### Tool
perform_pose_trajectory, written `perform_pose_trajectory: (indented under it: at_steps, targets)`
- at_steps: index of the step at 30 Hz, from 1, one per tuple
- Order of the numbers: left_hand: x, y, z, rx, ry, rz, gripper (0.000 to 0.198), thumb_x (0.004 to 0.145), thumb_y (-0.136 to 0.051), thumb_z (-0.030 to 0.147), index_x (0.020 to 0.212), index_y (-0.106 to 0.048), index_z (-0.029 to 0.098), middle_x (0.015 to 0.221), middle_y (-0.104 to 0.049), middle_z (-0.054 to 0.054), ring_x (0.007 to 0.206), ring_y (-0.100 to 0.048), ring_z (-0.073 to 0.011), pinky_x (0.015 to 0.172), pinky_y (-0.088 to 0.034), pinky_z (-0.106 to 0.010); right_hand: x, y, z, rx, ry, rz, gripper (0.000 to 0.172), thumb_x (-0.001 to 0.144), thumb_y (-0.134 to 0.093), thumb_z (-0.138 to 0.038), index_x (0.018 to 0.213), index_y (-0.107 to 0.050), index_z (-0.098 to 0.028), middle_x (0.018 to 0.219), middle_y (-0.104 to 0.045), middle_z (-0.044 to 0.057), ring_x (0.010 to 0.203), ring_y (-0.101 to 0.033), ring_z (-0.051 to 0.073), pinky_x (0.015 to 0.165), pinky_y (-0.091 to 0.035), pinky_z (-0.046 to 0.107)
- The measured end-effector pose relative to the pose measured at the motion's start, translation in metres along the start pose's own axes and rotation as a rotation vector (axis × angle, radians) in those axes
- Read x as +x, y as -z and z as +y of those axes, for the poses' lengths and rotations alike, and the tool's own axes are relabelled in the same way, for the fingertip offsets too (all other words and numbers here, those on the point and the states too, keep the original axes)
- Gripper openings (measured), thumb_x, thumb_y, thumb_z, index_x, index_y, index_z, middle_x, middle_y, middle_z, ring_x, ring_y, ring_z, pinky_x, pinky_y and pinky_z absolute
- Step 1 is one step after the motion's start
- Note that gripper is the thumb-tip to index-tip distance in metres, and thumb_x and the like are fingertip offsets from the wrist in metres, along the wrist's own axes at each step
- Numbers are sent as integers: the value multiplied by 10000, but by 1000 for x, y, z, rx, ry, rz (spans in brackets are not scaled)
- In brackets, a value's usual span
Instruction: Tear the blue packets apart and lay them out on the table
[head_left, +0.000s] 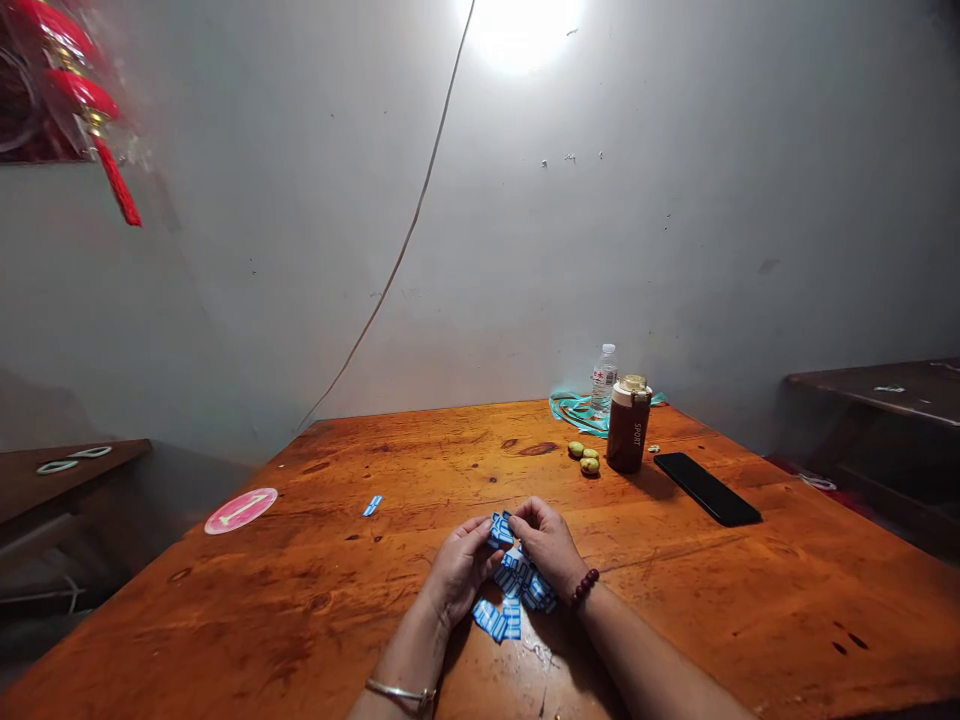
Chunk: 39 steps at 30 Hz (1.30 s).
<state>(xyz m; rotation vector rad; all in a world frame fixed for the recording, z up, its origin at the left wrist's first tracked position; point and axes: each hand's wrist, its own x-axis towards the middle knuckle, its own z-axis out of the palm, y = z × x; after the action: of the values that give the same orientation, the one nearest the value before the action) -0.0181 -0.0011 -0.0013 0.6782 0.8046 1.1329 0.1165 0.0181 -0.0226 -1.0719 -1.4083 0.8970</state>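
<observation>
Loose blue-and-white pieces [491,621] heaped on tabletop [315,620], six o'clock of the hands; a low wrist could scatter them. Left hand [457,570]: fingers closed on a small bunch of held pieces [500,532]. Right hand [551,548]: fingers nearly together, pinching the bunch's two o'clock edge. Uneven pinch could fan it, dropping some. Lone piece [373,506], between nine and ten o'clock: easily overlooked.

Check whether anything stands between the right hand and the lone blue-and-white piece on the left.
Yes: the left hand and the blue-and-white pieces held in its fingers lie across the direct line from the right hand to the lone piece. Nothing visible blocks the left hand's way there.
</observation>
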Motion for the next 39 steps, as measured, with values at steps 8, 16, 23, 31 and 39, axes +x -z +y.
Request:
perform_pose_trajectory:
  at_steps: [8,16,23,31,39]
  targets:
    - [-2,-1,-1,27,8,-15,177,642,-655,161,806,-607,116,713,-639,-34,582,-577,-72,521,-444,-143,-3,1,-8,-82,53,3,170,692,-519,-312,604,-508,-167,556,-495,-29,524,-439,97,474,-334,196]
    - [0,-5,2,9,-32,101,144,651,-597,59,785,-591,112,684,-641,-39,543,-580,-81,495,-454,-158,-1,-1,-8,112,-165,-9,149,674,-507,-298,621,-428,-183,489,-432,-68,388,-405,74,365,-297,185]
    - [1,-1,0,-12,-11,70,183,651,-613,72,828,-583,109,703,-649,-47,547,-588,-91,518,-468,-180,-2,-3,1,-7,-24,22,151,691,-499,-303,618,-452,-180,522,-448,-56,459,-422,79,421,-313,186]
    - [1,-1,-2,-9,-10,9,194,642,-648,122,829,-600,110,722,-647,-43,577,-589,-86,526,-459,-164,-4,-2,1,-48,33,-9,150,719,-465,-302,679,-520,-168,589,-504,-24,544,-455,104,483,-342,200]
    - [-2,-2,0,16,7,-29,144,661,-640,166,792,-621,112,700,-631,-34,576,-572,-75,519,-458,-149,-3,-3,-1,-50,27,5,161,704,-495,-310,631,-514,-168,584,-511,-22,554,-459,109,506,-358,204]
